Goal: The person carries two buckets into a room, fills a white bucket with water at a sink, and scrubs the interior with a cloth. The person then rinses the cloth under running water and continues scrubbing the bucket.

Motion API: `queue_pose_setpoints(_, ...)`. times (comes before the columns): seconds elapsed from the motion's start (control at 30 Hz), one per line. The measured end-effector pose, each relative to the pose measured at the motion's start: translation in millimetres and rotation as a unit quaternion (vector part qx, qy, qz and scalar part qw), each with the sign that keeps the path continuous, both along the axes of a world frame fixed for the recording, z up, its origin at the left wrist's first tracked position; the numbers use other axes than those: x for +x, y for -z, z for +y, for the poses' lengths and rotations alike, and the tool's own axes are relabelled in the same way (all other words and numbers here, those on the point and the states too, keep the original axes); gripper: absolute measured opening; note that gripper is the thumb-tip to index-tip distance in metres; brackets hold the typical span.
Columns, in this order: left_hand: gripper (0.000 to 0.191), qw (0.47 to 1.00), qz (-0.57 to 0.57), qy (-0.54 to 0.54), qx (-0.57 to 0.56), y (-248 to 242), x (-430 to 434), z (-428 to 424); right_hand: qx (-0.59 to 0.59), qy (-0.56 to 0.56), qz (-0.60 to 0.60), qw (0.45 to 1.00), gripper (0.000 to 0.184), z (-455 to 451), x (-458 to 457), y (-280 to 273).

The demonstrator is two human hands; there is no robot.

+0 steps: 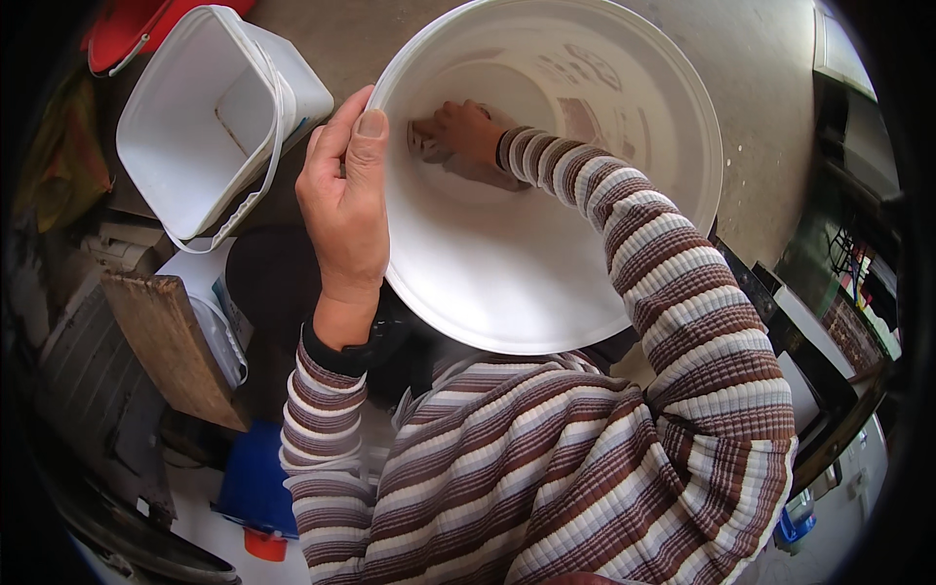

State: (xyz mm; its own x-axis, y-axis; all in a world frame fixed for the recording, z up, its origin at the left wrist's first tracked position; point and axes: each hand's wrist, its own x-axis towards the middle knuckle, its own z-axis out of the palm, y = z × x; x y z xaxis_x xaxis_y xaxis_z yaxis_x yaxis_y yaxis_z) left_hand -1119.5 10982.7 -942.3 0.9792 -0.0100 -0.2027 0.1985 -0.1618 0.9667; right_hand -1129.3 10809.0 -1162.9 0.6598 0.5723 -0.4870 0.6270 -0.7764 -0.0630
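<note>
A large round white plastic bucket (504,292) lies before me with its open mouth facing up towards the camera. My left hand (351,190) grips its rim on the left side, thumb on the edge and fingers behind the wall. Deep inside the bucket, my right hand (468,131) presses on a crumpled brownish-grey cloth (482,170) against the inner wall near the bottom. Its fingers are bent over the cloth and partly in shadow. Dark printing shows through the bucket's far wall.
At upper left stands a square white plastic bucket (194,110) with a handle, beside a red plastic container (131,29). A wooden board (172,344) leans at left above a blue container (259,475). Black-framed items (804,351) and clutter line the right side.
</note>
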Motion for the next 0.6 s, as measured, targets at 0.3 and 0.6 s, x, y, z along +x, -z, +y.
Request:
queue_pose_setpoints(0.3,0.044,1.0,-0.009,0.002,0.001,-0.7,0.7,0.7,-0.18,0.144,-0.01,0.973,0.064,-73.6,6.9,24.7)
queue_pose_setpoints(0.6,0.044,1.0,-0.014,-0.007,-0.024,1.3,-0.7,-0.5,-0.109,0.367,0.39,0.838,0.052,-50.6,-40.5,23.2)
